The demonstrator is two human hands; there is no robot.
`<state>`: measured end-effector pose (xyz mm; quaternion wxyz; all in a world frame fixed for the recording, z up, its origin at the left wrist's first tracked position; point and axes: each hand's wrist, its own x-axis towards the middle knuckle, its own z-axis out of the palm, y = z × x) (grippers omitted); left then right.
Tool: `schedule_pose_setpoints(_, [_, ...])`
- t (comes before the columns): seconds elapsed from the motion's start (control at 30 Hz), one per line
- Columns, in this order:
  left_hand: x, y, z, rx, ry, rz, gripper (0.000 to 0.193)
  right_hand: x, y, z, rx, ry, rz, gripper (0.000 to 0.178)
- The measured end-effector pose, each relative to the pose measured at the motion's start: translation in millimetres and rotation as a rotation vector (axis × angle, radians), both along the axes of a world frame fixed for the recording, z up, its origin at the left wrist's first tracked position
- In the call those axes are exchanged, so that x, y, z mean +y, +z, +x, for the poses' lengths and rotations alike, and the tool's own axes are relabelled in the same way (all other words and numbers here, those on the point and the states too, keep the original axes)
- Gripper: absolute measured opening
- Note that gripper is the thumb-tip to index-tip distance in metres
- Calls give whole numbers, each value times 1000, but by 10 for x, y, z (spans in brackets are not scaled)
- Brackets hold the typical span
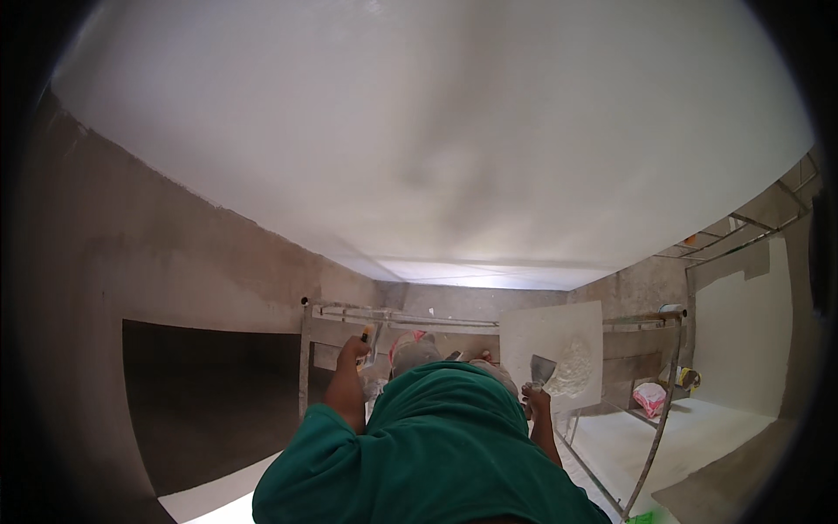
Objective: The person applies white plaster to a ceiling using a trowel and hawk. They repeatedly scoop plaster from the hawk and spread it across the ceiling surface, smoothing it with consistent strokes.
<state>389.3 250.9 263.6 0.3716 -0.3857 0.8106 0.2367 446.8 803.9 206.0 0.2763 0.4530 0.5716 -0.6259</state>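
At the left, my left hand (353,348) is closed round a trowel (372,351) with a pale flat blade and an orange-and-black handle end. On the other side, my right hand (535,400) grips a putty knife (543,368), its wide grey blade pointing away from me. That blade lies over a square white board (550,321), beside a rough patch of white putty (574,370) on it. Whether the blade touches the board I cannot tell. Both arms are bent close to my green shirt, whose bulk hides much of what is below.
A metal scaffold frame (676,362) stands round me with rails ahead. A smooth white wall surface (419,157) fills the upper view. Left is a dark opening (214,393) in a grey wall. At the right lie a pink-and-white bag (649,398) and a yellow-and-black container (689,378).
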Motion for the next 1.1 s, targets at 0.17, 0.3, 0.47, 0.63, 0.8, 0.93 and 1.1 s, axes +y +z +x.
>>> schedule_pose_setpoints(0.17, [83, 109, -54, 32, 11, 2, 30, 310, -322, 176, -55, -56, 79, 37])
schedule_pose_setpoints(0.3, [-47, -5, 246, 48, 25, 30, 28, 374, -260, 665, -118, -63, 108, 34])
schedule_pose_setpoints(0.47, [-68, 5, 384, 65, 27, 117, 23, 350, -44, 1011, -49, -9, 125, 31])
schedule_pose_setpoints(0.63, [-40, 65, 414, 42, 111, 89, 25, 345, -76, 846, 73, 120, 101, 27])
schedule_pose_setpoints(0.8, [-63, 58, 418, 58, 94, 56, 32, 236, 62, 464, 87, -35, -3, 32])
schedule_pose_setpoints(0.93, [-33, 62, 439, 74, 188, 12, 33, 219, 56, 346, 43, 53, 65, 34])
schedule_pose_setpoints(1.1, [30, -71, 703, 2, 213, 67, 36, 388, -26, 613, 27, 150, 96, 36])
